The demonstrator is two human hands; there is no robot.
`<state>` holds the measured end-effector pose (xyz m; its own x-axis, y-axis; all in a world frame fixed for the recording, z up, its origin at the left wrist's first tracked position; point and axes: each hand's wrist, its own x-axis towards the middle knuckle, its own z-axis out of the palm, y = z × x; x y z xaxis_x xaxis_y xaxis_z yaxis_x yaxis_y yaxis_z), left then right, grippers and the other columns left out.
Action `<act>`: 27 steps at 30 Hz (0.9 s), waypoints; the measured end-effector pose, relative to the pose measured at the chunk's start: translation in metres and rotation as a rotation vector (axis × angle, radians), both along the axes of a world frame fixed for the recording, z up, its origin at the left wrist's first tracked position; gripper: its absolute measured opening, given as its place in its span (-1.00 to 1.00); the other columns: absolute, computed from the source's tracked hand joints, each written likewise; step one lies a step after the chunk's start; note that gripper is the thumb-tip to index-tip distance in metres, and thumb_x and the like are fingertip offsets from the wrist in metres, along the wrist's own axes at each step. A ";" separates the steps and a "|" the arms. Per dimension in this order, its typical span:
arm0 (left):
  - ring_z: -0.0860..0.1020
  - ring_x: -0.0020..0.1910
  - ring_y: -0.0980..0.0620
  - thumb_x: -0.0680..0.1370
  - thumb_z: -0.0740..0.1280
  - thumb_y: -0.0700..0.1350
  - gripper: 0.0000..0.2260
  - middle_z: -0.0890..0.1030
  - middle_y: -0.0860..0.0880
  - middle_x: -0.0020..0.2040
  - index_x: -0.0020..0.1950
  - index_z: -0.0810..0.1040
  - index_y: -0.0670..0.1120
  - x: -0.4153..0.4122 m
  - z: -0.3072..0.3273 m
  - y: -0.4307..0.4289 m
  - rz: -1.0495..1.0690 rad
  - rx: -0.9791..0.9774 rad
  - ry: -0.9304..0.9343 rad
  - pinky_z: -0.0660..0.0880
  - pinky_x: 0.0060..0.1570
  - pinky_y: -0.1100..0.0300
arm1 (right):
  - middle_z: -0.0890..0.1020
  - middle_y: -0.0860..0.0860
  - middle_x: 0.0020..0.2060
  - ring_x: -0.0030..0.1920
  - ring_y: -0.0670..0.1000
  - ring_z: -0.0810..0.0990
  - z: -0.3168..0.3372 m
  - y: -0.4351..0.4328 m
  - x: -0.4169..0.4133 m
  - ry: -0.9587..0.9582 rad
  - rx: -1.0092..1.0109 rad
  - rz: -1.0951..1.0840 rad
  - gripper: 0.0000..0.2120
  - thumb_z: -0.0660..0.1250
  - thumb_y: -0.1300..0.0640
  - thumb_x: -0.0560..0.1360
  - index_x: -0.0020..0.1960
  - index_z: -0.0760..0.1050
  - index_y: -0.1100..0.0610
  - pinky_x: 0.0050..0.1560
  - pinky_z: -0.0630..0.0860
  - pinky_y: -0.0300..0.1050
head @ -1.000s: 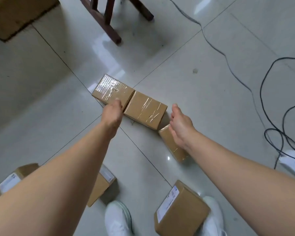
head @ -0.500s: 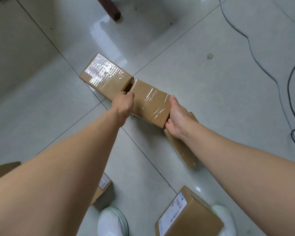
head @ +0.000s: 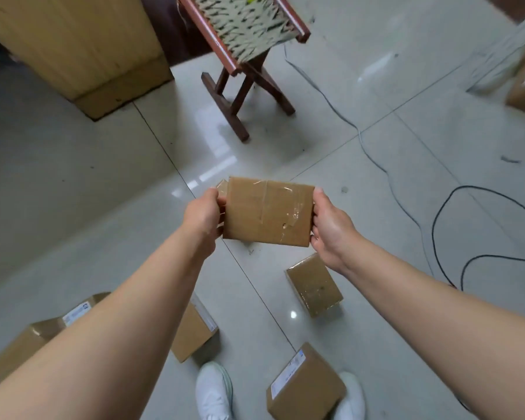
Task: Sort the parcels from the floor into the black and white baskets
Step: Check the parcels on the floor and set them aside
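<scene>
Now that the taped brown cardboard parcel (head: 267, 212) has been lifted off the floor (head: 73, 207), left hand (head: 202, 216) and right hand (head: 331, 225) grip its nine and three o'clock ends; sorting comes next.

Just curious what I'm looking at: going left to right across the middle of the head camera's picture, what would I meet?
Left hand → held parcel → right hand → black cable.

glossy pale tiled floor (head: 73, 177) catches soft white glare, with a light wooden cabinet (head: 82, 47) at far left, a dark-framed woven-seat folding stool (head: 246, 28) near it, and loose cables (head: 434, 225) trailing along the right.
</scene>
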<state>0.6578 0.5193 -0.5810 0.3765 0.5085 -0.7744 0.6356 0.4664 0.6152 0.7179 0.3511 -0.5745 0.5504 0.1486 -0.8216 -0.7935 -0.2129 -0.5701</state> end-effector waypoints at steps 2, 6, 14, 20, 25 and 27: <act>0.48 -0.29 -0.01 0.61 0.10 -0.09 -0.68 0.52 -0.04 -0.31 -0.30 0.44 -0.12 -0.010 0.054 0.003 0.029 -0.016 -0.020 0.41 -0.19 0.13 | 0.62 -0.03 0.13 0.12 -0.04 0.57 0.053 0.001 -0.002 -0.038 0.011 0.040 -0.52 0.09 -0.23 0.58 0.20 0.51 0.11 0.31 0.41 -0.08; 0.47 -0.30 -0.01 0.62 0.08 0.00 -0.72 0.49 -0.04 -0.31 -0.16 0.46 -0.09 -0.033 0.163 0.011 0.032 -0.043 -0.037 0.44 -0.10 0.07 | 0.55 -0.13 -0.11 -0.09 -0.15 0.50 0.167 0.005 -0.017 -0.128 0.048 0.073 -0.65 0.00 -0.19 0.61 -0.04 0.46 -0.02 0.16 0.31 -0.15; 0.54 -0.07 -0.07 0.62 0.11 0.10 -0.70 0.55 -0.11 -0.07 0.18 0.43 -0.06 -0.075 0.368 0.028 0.007 -0.036 -0.075 0.50 0.10 -0.18 | 0.61 -0.04 -0.06 0.01 -0.06 0.54 0.359 0.030 -0.070 -0.262 0.078 0.019 -0.51 -0.01 -0.20 0.61 0.17 0.51 0.13 0.04 0.40 0.02; 0.46 -0.31 0.04 0.54 0.14 -0.17 -0.85 0.50 -0.02 -0.28 -0.18 0.45 -0.07 -0.132 0.457 0.015 0.019 0.051 -0.250 0.45 -0.31 0.17 | 0.61 -0.09 -0.24 -0.24 -0.15 0.54 0.439 0.020 -0.114 -0.320 0.162 0.050 -0.56 -0.04 -0.17 0.63 -0.04 0.54 0.03 -0.40 0.34 -0.17; 0.45 -0.20 0.04 0.55 0.18 -0.09 -0.85 0.50 -0.01 -0.31 -0.19 0.42 -0.10 -0.223 0.495 -0.025 0.178 0.037 -0.374 0.42 -0.21 0.10 | 0.62 0.08 0.04 0.15 0.09 0.53 0.477 -0.004 -0.163 -0.253 0.243 0.065 -0.51 0.03 -0.26 0.57 0.00 0.52 0.10 0.11 0.51 0.13; 0.49 -0.12 0.01 0.60 0.18 0.04 -0.76 0.52 -0.05 -0.22 -0.09 0.45 -0.12 -0.258 0.507 -0.048 0.241 0.061 -0.366 0.43 -0.16 0.07 | 0.62 0.11 0.04 0.12 0.11 0.56 0.489 -0.014 -0.182 -0.257 0.255 0.171 -0.56 0.08 -0.24 0.57 0.08 0.50 0.09 0.14 0.51 0.15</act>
